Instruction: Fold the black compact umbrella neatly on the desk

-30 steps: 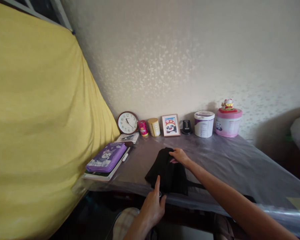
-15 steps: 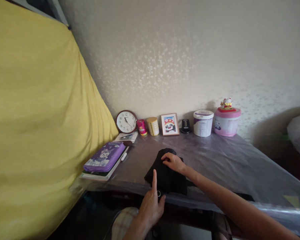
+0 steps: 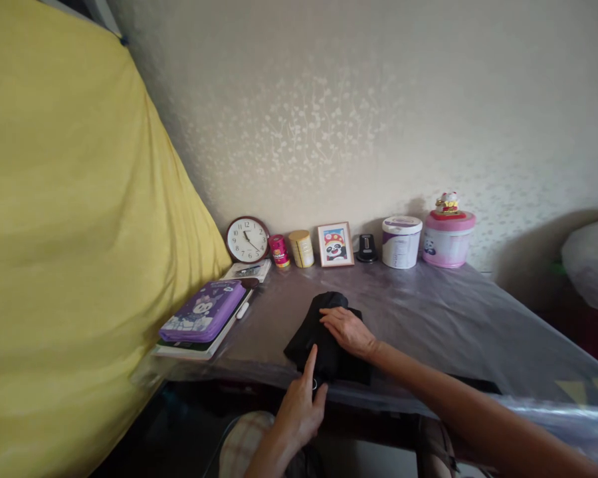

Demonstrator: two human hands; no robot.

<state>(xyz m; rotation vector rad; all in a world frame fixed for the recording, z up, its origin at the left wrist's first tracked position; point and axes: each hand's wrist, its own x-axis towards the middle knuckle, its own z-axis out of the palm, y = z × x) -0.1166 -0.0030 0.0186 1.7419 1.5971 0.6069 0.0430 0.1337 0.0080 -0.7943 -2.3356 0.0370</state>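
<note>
A black folding umbrella (image 3: 309,332), collapsed with its fabric loose and spread, lies at the table's front edge. My left hand (image 3: 301,405) is closed round its near end, where a small silvery ring shows. The index finger points up along the cloth and the thumb is on the other side; the remaining fingers are mostly hidden. My right hand (image 3: 347,330) lies flat on top of the fabric, fingers stretched out and touching it. Beyond my right forearm, a flat black strip (image 3: 473,384) lies by the table edge.
A purple case (image 3: 204,311) rests on books at the left, beside a yellow curtain (image 3: 80,199). Along the wall stand a clock (image 3: 248,239), a pink can (image 3: 279,251), a yellow-lidded jar (image 3: 301,249), a panda picture (image 3: 335,245), and two tubs (image 3: 401,244). Plastic sheeting covers the table (image 3: 428,312).
My right hand has flattened from curled fingers onto the black fabric. My left index finger has tipped down closer to the cloth. The view has shifted slightly.
</note>
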